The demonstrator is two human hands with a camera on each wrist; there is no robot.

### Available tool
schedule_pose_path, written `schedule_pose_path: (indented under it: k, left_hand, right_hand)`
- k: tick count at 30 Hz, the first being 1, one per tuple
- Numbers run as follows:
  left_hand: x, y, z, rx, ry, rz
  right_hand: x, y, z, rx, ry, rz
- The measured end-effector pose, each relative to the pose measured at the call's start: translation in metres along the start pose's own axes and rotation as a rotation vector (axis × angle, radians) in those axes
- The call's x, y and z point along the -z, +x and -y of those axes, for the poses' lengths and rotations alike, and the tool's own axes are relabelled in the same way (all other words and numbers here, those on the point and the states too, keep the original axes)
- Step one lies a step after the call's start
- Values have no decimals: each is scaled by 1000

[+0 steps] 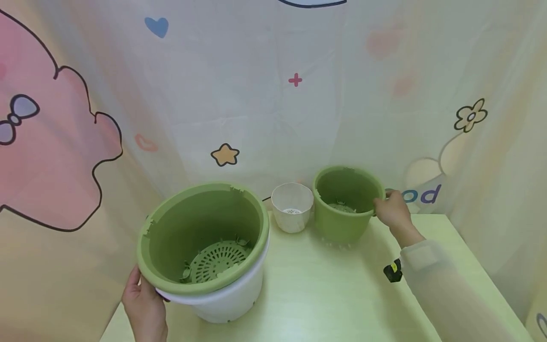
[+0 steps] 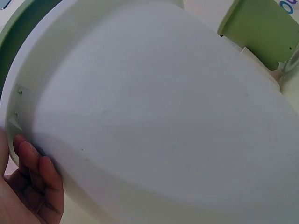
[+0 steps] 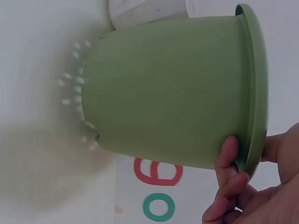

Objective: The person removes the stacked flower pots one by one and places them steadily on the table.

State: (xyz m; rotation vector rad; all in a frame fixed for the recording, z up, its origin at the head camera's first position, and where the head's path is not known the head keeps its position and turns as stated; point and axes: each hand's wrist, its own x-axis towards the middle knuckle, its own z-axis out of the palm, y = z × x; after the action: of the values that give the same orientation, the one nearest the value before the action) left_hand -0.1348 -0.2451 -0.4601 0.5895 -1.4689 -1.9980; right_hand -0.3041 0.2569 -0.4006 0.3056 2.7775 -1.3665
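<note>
Cream-sleeved right arm [image 1: 448, 289] outstretched, grip [image 1: 395, 212] on the green pot's rim [image 3: 259, 91].

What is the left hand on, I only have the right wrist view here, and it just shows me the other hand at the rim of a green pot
Observer: The left hand holds a large white pot at its rim.
Operator: Okay, is there anything inside that one?
Observer: Yes, a large green pot is nested in it, with its rim above the white one.
Operator: And what stands between that pair and the pot I can see?
Observer: In the head view, the small white pot stands between them, right beside your smaller green pot.
</note>
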Motion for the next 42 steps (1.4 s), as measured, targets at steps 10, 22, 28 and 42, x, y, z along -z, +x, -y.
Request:
schedule_pose_path:
  k: [10,22,28,42]
  left_hand:
    - [0,0,-1,-8,0,3]
    - [-3,1,0,-22,15,10]
    - [0,0,0,-3,16,-10]
    - [0,-1,-1,-1,21,0]
  right_hand:
    - [-20,0,-11,-68,50,-39]
    - [-22,5,-22,-61,59,-57]
    - [-26,6,-25,-52,52,-67]
    - [-17,-3,-23,-53,-8,0]
